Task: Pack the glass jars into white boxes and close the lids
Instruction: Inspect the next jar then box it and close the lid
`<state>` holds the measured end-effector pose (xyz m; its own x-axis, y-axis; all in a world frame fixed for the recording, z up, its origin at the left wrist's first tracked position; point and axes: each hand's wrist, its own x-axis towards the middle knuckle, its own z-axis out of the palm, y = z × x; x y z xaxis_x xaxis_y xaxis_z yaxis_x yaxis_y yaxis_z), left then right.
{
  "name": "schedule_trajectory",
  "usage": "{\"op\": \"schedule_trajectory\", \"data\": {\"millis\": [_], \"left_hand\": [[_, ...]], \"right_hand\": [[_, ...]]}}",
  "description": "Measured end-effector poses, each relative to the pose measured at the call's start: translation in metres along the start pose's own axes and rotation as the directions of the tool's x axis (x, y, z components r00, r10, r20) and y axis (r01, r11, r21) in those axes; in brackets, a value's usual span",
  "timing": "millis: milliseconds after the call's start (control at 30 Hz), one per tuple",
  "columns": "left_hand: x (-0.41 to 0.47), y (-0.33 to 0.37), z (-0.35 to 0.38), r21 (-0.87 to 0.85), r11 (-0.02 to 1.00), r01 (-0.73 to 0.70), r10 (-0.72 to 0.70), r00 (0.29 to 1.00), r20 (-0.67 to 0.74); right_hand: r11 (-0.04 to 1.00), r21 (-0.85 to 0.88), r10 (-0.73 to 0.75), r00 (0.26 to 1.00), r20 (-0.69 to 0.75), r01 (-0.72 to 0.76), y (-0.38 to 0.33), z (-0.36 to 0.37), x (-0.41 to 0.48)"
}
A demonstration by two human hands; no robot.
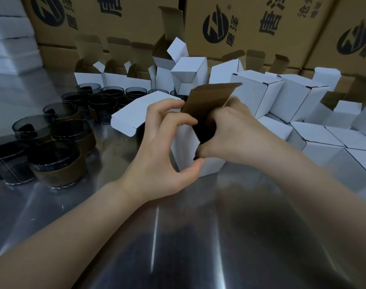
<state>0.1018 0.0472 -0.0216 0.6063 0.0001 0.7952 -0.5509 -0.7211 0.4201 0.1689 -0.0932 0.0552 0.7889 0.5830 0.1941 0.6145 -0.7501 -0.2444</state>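
Stainless steel forms the counter (157,236), which carries both bare forearms nearest the camera. Ahead of them, the left hand (167,142) and the right hand (236,134) meet around one upright white box (211,165). The left hand grips this box from its left side: the thumb touches the near top corner and the curled fingers reach the far rim beside the lid. The right hand lies curled over the open top from the right, thumb at the near corner; its fingertips are hidden inside the opening, so what they pinch cannot be told. A dark interior (205,132) shows between the two hands; whether a jar sits there is unclear. The lid (209,99), brown on its inner face, stands raised just beyond the fingers of both hands. To the left of the left hand, a group of dark glass jars (57,163) with brown bands stands upright on the counter, packed close together. Just beyond the left hand, an empty white box (136,113) lies on its side. To the right of the right hand, closed white boxes (323,142) are piled touching one another. Farther beyond both hands, a row of open white boxes (115,80) stands with flaps raised. Brown printed cartons (240,28) form the back wall.
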Motion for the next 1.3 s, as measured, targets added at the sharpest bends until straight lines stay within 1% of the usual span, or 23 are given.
{"op": "schedule_trajectory", "data": {"millis": [100,267,433,767,900,933,1000,1100,1167,1233,1300], "left_hand": [[0.0,-0.001,0.0,0.012,1.0,-0.013,0.013,1.0,-0.001],[0.0,-0.004,0.0,0.014,1.0,0.005,-0.005,1.0,0.017],[0.001,-0.006,-0.002,-0.036,0.997,0.062,-0.061,0.998,0.031],[0.0,-0.007,-0.002,-0.071,0.994,0.086,-0.083,0.996,0.038],[-0.001,-0.008,-0.004,-0.112,0.983,0.147,-0.143,0.989,0.048],[-0.001,-0.009,-0.005,-0.124,0.979,0.164,-0.159,0.986,0.048],[-0.001,-0.011,-0.006,-0.142,0.97,0.197,-0.192,0.98,0.047],[-0.002,-0.015,-0.007,-0.155,0.952,0.264,-0.26,0.965,0.044],[-0.002,-0.017,-0.009,-0.159,0.939,0.303,-0.3,0.953,0.047],[-0.002,-0.018,-0.009,-0.157,0.933,0.324,-0.32,0.946,0.052],[-0.002,-0.019,-0.009,-0.143,0.927,0.348,-0.342,0.937,0.065]], "right_hand": [[1.0,-0.01,0.022,1.0,0.018,-0.021,-0.002,0.0,0.0],[0.999,-0.003,0.04,0.997,0.072,-0.04,-0.001,-0.001,0.001],[0.994,0.093,0.044,0.995,0.085,-0.052,0.001,0.001,0.003],[0.991,0.121,0.048,0.991,0.127,-0.063,0.007,-0.003,0.006],[0.977,0.208,0.015,0.984,0.176,-0.053,0.012,-0.003,0.008],[0.972,0.231,0.002,0.986,0.164,-0.04,0.012,-0.001,0.009],[0.955,0.297,-0.025,0.996,0.091,-0.003,0.012,0.003,0.012],[0.937,0.344,-0.038,0.995,-0.094,0.069,0.01,0.004,0.013],[0.919,0.385,-0.018,0.983,-0.183,0.089,0.009,0.004,0.012],[0.885,0.457,0.013,0.976,-0.217,0.09,0.007,0.006,0.011],[0.868,0.489,0.027,0.975,-0.223,0.088,0.005,0.01,0.01]]}}
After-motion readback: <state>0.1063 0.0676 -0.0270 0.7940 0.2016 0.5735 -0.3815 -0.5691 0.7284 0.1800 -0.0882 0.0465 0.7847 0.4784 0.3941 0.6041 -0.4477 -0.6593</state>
